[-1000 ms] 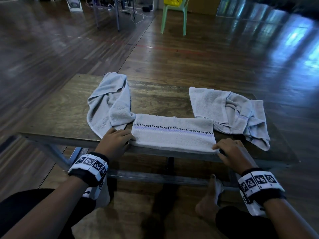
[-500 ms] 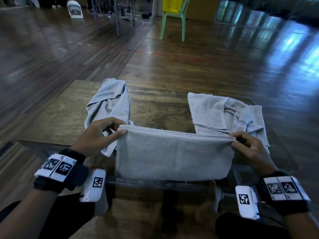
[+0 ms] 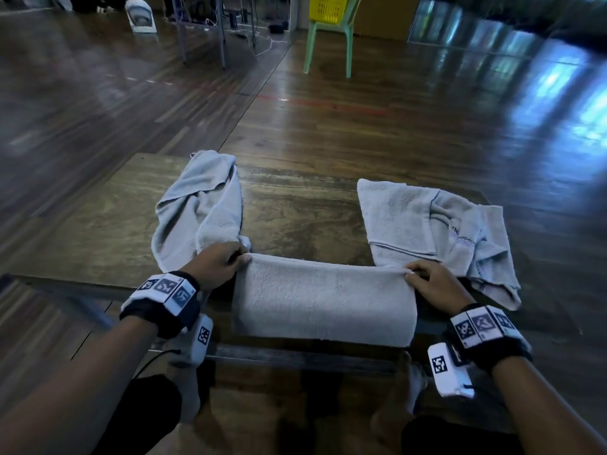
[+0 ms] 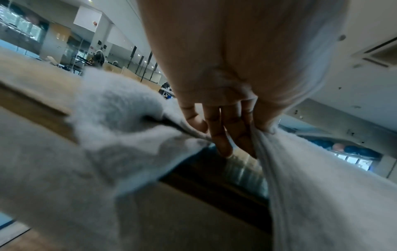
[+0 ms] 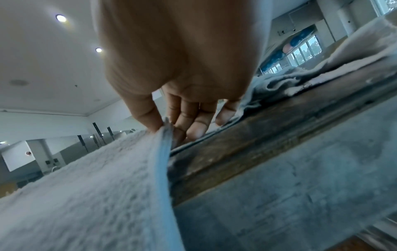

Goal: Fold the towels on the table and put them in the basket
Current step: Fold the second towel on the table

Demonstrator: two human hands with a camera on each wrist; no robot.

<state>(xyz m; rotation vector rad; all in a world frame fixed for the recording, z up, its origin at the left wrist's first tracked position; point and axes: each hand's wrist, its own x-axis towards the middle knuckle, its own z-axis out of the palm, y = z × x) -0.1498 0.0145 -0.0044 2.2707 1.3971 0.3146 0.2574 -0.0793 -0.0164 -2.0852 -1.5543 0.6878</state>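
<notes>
Standing on a glossy dark plank floor, a worn wooden worktop is seen; three grey towels are counted: a folded towel draped over the near edge, one crumpled towel left, one rumpled towel right; its top corners are pinched by the left hand and right hand, each grip closed on cloth; a green chair stands far behind.

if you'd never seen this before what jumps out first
The folded towel hanging over the table's near edge, its top corners pinched by the left hand and the right hand. Behind it lie two crumpled towels, the left towel and the right towel.
</notes>
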